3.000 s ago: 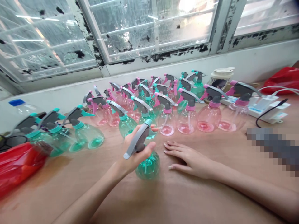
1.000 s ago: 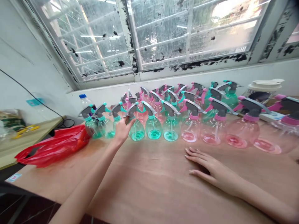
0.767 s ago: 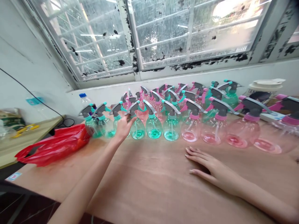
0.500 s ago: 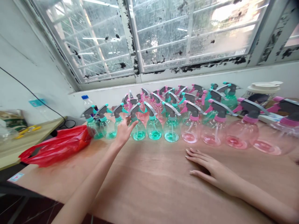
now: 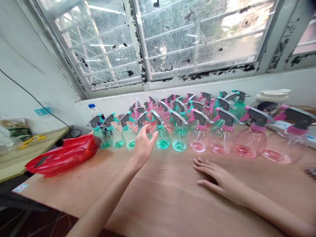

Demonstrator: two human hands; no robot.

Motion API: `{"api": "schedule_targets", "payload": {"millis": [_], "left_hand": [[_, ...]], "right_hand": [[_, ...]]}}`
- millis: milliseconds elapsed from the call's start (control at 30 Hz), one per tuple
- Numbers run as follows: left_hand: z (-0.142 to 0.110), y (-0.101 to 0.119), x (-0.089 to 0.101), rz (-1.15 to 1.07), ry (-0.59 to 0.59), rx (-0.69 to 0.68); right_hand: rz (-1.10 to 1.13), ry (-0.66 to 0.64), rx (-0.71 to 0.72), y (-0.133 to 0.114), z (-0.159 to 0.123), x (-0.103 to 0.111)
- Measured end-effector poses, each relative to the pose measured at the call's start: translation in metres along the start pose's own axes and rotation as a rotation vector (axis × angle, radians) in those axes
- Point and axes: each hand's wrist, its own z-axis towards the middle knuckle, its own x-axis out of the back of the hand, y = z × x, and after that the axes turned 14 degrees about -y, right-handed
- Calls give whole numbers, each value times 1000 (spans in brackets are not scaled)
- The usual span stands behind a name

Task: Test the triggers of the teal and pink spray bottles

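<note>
My left hand (image 5: 144,143) is raised before the front row, thumb and fingers apart, partly covering a green spray bottle (image 5: 142,120). Whether the fingertips touch that bottle I cannot tell. Just right of the hand is another green spray bottle (image 5: 162,136), upright with a grey and teal trigger head. More green ones, such as this spray bottle (image 5: 115,136), line up to the left. Palm down on the wooden table (image 5: 163,197), my right hand (image 5: 217,176) lies with its fingers stretched out. Beyond its fingertips stands a pink spray bottle (image 5: 198,140).
Several pink and green bottles crowd behind the front row, below the window (image 5: 197,39). A red plastic bag (image 5: 64,154) lies at the left. At the back right is a lidded cup (image 5: 273,98). A blue-capped bottle (image 5: 92,112) stands at the back left.
My left hand has moved right, from before the third green bottle to before the fourth. My right hand stays flat on the table. The view has shifted slightly.
</note>
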Motion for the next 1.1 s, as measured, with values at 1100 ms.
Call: {"api": "schedule_targets", "payload": {"millis": [1100], "left_hand": [[-83,29,9,-474,-630,-209]], "right_hand": [[16,51,50,-3,-1,6]]}}
